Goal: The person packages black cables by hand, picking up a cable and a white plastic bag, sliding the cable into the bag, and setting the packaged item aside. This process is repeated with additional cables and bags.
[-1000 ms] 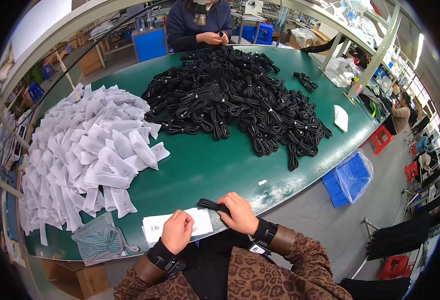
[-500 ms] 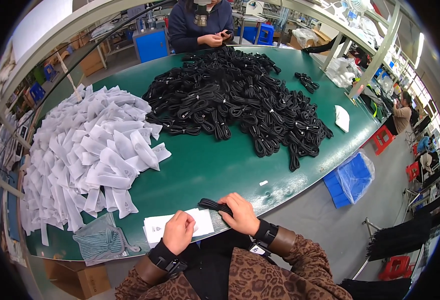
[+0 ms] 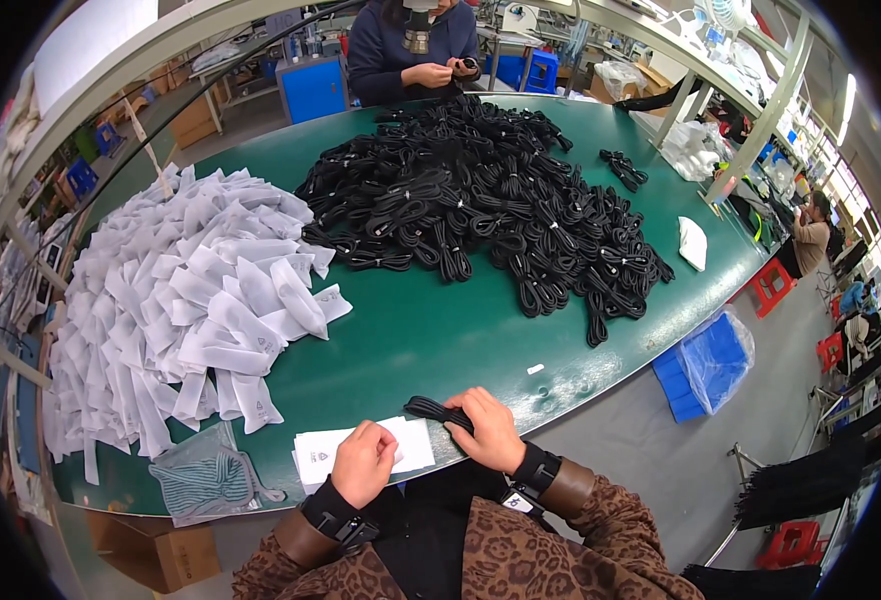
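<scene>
A short stack of flat white bags (image 3: pixel 312 452) lies at the table's near edge. Over it my left hand (image 3: pixel 364 464) is closed, thumb and fingertips pressed together on the top bag; whether they pinch its edge is hidden. Just to the right, my right hand (image 3: pixel 486 432) grips a folded bundle of black cord (image 3: pixel 434 409), whose looped end points left over the bags' upper right corner. Farther off, a large heap of similar black cord bundles (image 3: pixel 460 195) covers the middle of the table. On the left rises a big pile of filled white pouches (image 3: pixel 195 290).
A clear bag holding a striped grey-green item (image 3: pixel 210 478) lies at the near left edge. A small white piece (image 3: pixel 534 369) and a folded white sheet (image 3: pixel 692 243) rest on the green table (image 3: pixel 400 340). Across it, a co-worker's hands (image 3: pixel 445 72) handle something black.
The whole view has shifted slightly. Both my hands keep nearly the same pose, the right still on the cord bundle. The co-worker's hands have moved a little on the black piece.
</scene>
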A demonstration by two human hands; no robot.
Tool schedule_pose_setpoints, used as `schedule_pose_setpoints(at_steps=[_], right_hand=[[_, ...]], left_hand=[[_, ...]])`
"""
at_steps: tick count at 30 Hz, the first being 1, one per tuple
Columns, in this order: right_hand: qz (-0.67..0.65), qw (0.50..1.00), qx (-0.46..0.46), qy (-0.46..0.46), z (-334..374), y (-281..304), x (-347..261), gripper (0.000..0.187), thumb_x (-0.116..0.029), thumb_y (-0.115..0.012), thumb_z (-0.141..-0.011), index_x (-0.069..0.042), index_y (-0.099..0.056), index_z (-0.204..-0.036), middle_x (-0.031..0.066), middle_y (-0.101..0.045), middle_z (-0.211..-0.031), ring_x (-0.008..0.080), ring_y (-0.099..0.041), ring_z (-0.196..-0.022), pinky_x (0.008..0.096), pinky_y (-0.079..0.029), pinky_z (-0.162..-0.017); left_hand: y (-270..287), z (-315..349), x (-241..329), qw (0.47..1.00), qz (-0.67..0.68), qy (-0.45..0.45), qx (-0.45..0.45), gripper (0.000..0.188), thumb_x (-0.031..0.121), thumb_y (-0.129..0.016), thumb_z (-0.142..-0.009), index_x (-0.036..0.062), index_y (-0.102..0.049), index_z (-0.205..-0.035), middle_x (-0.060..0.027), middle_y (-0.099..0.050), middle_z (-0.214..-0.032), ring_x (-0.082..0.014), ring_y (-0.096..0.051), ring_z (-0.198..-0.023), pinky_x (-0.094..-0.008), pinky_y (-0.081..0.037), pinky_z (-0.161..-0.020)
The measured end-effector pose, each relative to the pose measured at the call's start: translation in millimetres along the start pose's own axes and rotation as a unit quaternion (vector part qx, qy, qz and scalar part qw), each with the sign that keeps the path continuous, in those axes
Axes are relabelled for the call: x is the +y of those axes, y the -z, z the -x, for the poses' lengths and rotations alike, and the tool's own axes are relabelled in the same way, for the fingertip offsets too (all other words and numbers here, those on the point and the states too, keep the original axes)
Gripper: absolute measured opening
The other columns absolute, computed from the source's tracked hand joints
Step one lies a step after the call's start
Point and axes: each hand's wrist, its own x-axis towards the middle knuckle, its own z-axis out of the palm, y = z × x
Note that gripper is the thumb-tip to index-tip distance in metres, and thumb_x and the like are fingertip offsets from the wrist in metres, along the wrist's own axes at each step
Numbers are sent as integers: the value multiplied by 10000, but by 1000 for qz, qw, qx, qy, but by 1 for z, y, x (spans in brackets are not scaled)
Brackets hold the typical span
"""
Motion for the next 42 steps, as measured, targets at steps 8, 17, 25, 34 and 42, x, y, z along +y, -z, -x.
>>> schedule_pose_setpoints(at_steps=[8,17,25,34,42], right_hand=[[-14,1000,7,-6,5,-2,-2,281,-81,-712,-789,-42,-604,-1045,131,-592,-919,342,-593,-867,417,-492,-733],[-82,997,-4,-15,-2,5,-14,264,-10,-688,-821,-7,-598,-1069,149,-609,-951,326,-634,-824,360,-509,-716],[-41,998,-32,47,5,5,-18,287,20,-685,-793,-4,-599,-1066,143,-615,-963,340,-637,-831,380,-519,-712],[25,986,-92,139,3,10,-22,256,-39,-665,-851,-23,-600,-1098,124,-613,-976,325,-649,-845,389,-528,-744],[-328,877,-150,-316,-7,-3,-26,246,-127,-675,-920,-11,-592,-1120,104,-581,-968,236,-616,-824,338,-513,-731]], left_hand=[[-1,8,-1,1000,3,7,8,86,8,-672,-838,-12,-589,-827,-131,-586,-795,-251,-612,-669,-330,-497,-616],[1,-5,-3,998,49,41,18,78,12,-662,-856,-8,-589,-871,-119,-602,-812,-219,-604,-685,-310,-495,-646],[1,0,-4,995,77,50,34,73,-11,-659,-867,-20,-588,-880,-112,-614,-845,-197,-613,-706,-294,-503,-668],[3,0,8,993,69,-86,33,123,-55,-653,-821,-7,-557,-882,-120,-594,-909,-276,-593,-779,-356,-495,-696],[12,-19,27,980,-3,-197,6,171,-61,-663,-773,11,-549,-878,-130,-589,-959,-341,-558,-890,-402,-478,-762]])
